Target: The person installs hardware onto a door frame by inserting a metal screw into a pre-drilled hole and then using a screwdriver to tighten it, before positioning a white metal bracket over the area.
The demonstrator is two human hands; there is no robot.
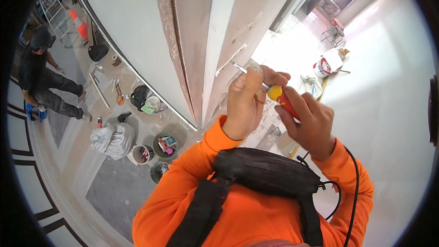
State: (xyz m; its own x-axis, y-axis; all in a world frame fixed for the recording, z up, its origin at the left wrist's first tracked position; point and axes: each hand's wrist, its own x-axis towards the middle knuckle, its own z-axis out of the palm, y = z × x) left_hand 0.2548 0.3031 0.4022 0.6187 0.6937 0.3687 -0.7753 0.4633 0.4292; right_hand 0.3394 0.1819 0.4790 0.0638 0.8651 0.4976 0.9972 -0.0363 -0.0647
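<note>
A screwdriver [275,93] with a red and yellow handle is held in front of me. My right hand [312,122] is closed round the handle. My left hand [247,103] pinches the metal shaft between thumb and fingers. The shaft's tip points up and left, close to a thin pale slot or strip [231,59] on the narrow pinkish-brown panel edge [238,27]. Whether the tip touches the panel I cannot tell. Something whitish and translucent shows behind my left thumb, too covered to name.
A large white panel [132,23] stands left. Beyond it a person [50,73] in dark clothes bends over. On the floor are buckets [165,144], a white sack [112,141], tools and an orange cone [79,25]. At right are a white tub [325,65] and a stool [334,34].
</note>
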